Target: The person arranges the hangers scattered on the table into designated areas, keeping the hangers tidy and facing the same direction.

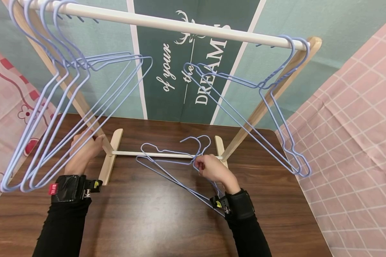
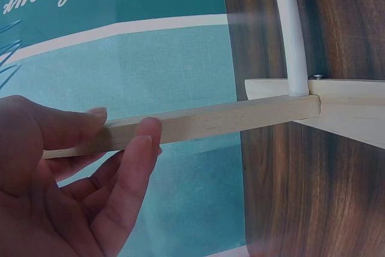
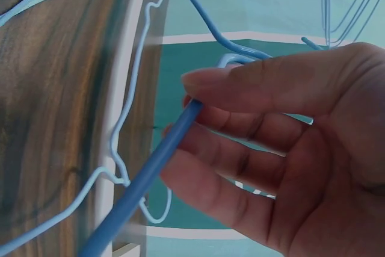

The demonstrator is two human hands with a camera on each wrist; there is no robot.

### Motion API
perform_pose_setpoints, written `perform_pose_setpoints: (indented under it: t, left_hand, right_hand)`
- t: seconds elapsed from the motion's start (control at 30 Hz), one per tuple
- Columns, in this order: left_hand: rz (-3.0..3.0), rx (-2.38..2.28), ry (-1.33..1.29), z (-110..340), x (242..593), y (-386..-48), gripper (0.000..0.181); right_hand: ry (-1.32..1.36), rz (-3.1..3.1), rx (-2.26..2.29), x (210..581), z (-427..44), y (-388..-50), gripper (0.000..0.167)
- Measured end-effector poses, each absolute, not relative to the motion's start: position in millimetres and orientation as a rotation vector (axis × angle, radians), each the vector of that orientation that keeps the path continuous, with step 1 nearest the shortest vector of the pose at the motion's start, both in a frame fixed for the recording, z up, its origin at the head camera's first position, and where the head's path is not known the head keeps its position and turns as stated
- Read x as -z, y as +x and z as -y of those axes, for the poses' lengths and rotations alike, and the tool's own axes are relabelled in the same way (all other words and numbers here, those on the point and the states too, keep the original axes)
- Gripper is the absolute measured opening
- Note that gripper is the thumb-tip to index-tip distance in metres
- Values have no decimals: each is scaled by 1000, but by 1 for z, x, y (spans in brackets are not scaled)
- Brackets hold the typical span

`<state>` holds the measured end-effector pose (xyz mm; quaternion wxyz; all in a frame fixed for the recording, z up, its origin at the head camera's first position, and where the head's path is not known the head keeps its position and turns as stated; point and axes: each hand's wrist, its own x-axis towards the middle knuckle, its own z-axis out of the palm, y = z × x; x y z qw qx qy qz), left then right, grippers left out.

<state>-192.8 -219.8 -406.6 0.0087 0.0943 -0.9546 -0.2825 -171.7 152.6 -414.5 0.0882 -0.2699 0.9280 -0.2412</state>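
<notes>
In the head view my left hand is at the left wooden post of a hanger rack. The left wrist view shows its thumb and fingers gripping that post above the foot. My right hand pinches a blue hanger low between the posts; its wire runs between thumb and fingertips in the right wrist view. Beside it lies a second blue hanger, overlapping the first in the head view, close to the white lower bar.
Several blue hangers hang at the left of the white top rail; two more hangers hang at its right end. The rack stands on a brown wooden table. Behind is a green printed cloth; pink cloth flanks both sides.
</notes>
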Motion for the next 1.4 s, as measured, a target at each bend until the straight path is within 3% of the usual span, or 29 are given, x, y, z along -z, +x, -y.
perform_pose_setpoints:
  t: [0.33,0.53,0.73,1.4]
  left_hand:
    - [2971,888,294,220,408,-193,41]
    - [2919,934,283,234,434,-207,53]
    - [2916,936,298,221,410,-194,40]
    - [2890,918,311,219,407,-193,36]
  right_hand:
    - [-849,-2749,684,396,-150,-163,20]
    - [-906,-2766,653,385,-149,-160,20]
    - [-927,-2796,670,378,-152,-159,20]
    - [-808,-2871,740,341,-156,-156,19]
